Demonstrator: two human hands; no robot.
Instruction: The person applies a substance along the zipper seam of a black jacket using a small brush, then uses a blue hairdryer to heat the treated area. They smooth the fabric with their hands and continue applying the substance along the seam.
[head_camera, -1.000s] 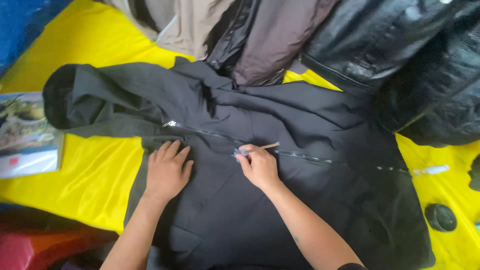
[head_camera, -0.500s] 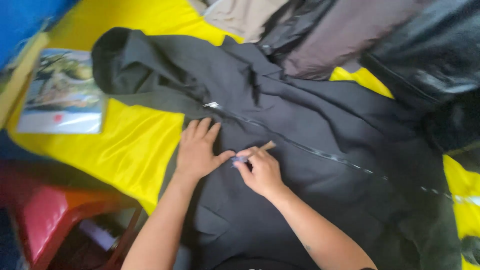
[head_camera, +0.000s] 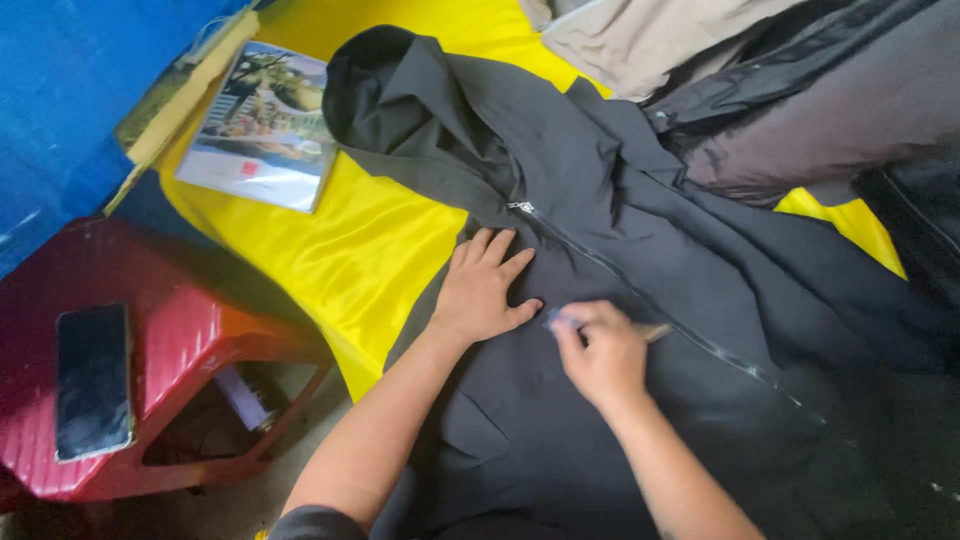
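Black hooded jacket (head_camera: 640, 300) spread flat on yellow cloth (head_camera: 370, 250) over the worktop, hood toward the top left, zip (head_camera: 640, 295) running diagonally down to the right. Left hand (head_camera: 485, 290) open, palm down, fingers spread, pressing the jacket just left of the zip. Right hand (head_camera: 600, 350) just beside it, fingers curled around a small slim tool (head_camera: 655, 332), tip near the zip; kind of tool too blurred to tell. Magazine (head_camera: 262, 130) on the cloth, upper left. Red stool (head_camera: 150, 380) at lower left, phone (head_camera: 93, 380) lying on it. More clothes (head_camera: 800, 90) piled at upper right.
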